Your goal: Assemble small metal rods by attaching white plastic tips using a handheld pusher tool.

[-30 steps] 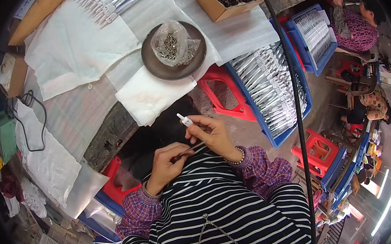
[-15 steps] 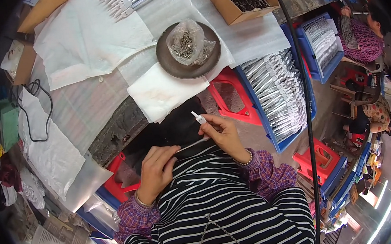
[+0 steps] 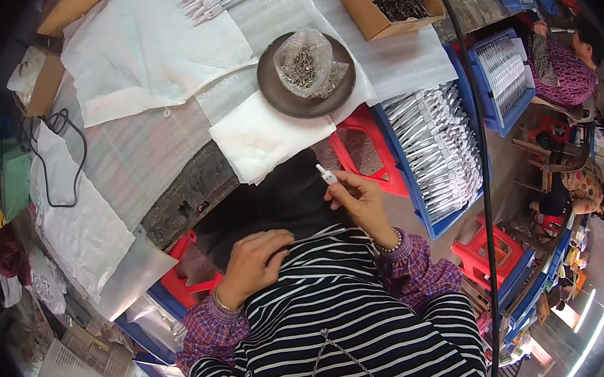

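Between the thumb and fingers of my right hand (image 3: 360, 201) is a small white plastic piece with a narrow tip (image 3: 327, 175), its tip pointing up and to the left. The rest of what it belongs to is hidden by the hand. My left hand (image 3: 251, 262) hovers over my striped apron (image 3: 312, 302), fingers bent and thumb apart. Nothing shows between its fingers, though their undersides are hidden. Beyond my hands, a dark round dish (image 3: 274, 94) on the table holds a clear plastic bag (image 3: 303, 63) of small metal parts.
Right of me, a blue tray (image 3: 435, 228) full of silver, white-headed pieces rests by a red stool (image 3: 362, 140). A cardboard box (image 3: 381, 27) of metal parts stands at the back. A black cable (image 3: 486, 194) hangs at right. Co-workers (image 3: 566, 68) sit farther right.
My hands have moved a little apart, the right one shifting right with the white piece. A thin metal rod seen between them before no longer shows clearly. The whole view has shifted slightly.
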Demonstrator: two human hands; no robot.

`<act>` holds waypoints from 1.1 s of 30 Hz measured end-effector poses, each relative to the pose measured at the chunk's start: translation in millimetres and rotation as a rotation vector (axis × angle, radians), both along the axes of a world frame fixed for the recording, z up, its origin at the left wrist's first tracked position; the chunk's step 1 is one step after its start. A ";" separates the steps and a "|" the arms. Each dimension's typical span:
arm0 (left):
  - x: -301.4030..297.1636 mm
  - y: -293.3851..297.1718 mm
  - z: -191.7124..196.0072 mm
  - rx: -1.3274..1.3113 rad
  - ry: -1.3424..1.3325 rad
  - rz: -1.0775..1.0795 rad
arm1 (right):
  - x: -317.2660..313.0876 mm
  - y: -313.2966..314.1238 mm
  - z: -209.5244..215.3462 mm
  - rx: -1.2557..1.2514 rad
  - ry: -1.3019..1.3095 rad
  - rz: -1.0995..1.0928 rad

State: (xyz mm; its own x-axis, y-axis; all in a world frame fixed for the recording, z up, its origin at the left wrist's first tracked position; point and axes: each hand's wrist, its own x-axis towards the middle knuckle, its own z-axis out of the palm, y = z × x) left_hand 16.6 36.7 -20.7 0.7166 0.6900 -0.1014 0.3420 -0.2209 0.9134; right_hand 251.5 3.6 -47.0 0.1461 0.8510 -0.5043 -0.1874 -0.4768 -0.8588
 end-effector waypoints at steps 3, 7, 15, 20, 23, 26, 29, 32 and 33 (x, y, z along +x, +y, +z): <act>8.5 1.7 -5.9 0.001 0.049 -0.077 | 3.3 0.4 1.3 0.016 -0.030 -0.016; 9.0 11.4 -8.4 0.040 0.176 0.035 | 3.7 -0.7 1.8 0.000 -0.008 -0.006; -9.5 22.9 -4.5 0.143 0.132 0.205 | 0.0 -2.0 -0.8 -0.010 0.008 -0.003; -8.6 18.4 -7.0 0.040 0.115 0.214 | -0.3 -2.1 -2.7 -0.033 -0.002 0.034; -6.2 17.4 -6.3 0.020 0.096 0.206 | -1.2 -2.6 -3.0 -0.038 -0.001 0.036; -4.6 15.9 -7.6 0.000 0.092 0.187 | -1.7 -2.5 -2.0 -0.048 -0.010 0.043; -5.4 14.6 -7.6 -0.012 0.098 0.169 | -3.2 -3.6 -4.1 -0.056 -0.007 0.040; -5.4 11.6 -7.1 -0.069 0.062 0.178 | -2.9 -3.4 -4.5 -0.060 0.003 0.044; -4.7 11.0 -5.9 -0.069 0.062 0.178 | -2.5 -3.3 -4.4 -0.064 0.009 0.053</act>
